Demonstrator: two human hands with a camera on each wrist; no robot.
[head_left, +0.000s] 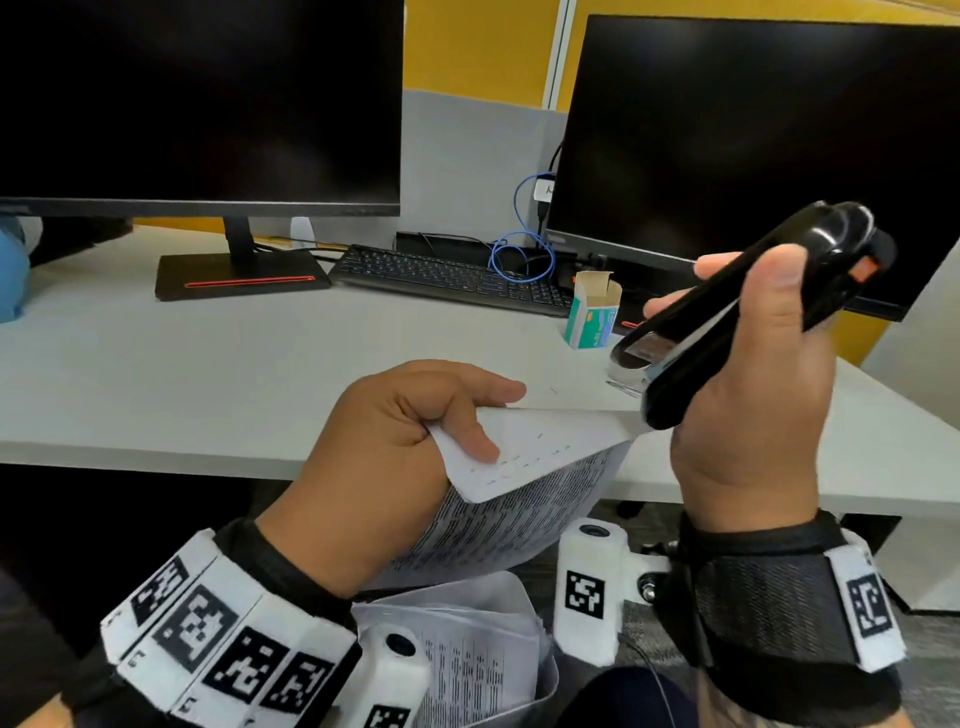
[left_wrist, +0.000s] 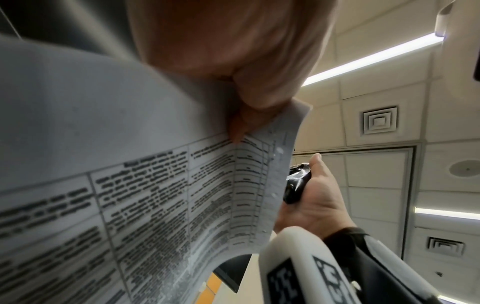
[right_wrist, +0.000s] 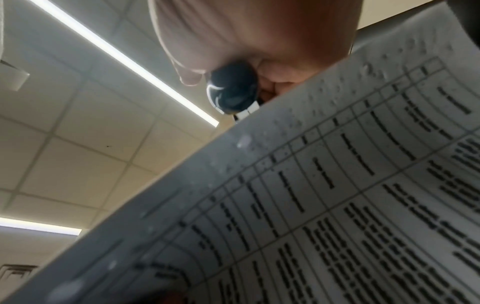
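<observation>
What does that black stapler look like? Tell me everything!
The stapler is long, rounded and glossy black, like plastic, with a small orange tab near its raised back end and a silvery metal strip under the top. The right hand grips it round the middle, in the air above the desk. It tilts, front end down, by a corner of the paper; whether they touch is unclear.

A flat white desk (head_left: 208, 374) carries a wide black monitor on a red-striped base (head_left: 197, 98) and a second black monitor (head_left: 753, 135). A black keyboard (head_left: 447, 278) lies between them, in front of a coiled blue cable (head_left: 519, 254). A small green-and-white cardboard box (head_left: 592, 312), flap open, stands near the second monitor
</observation>
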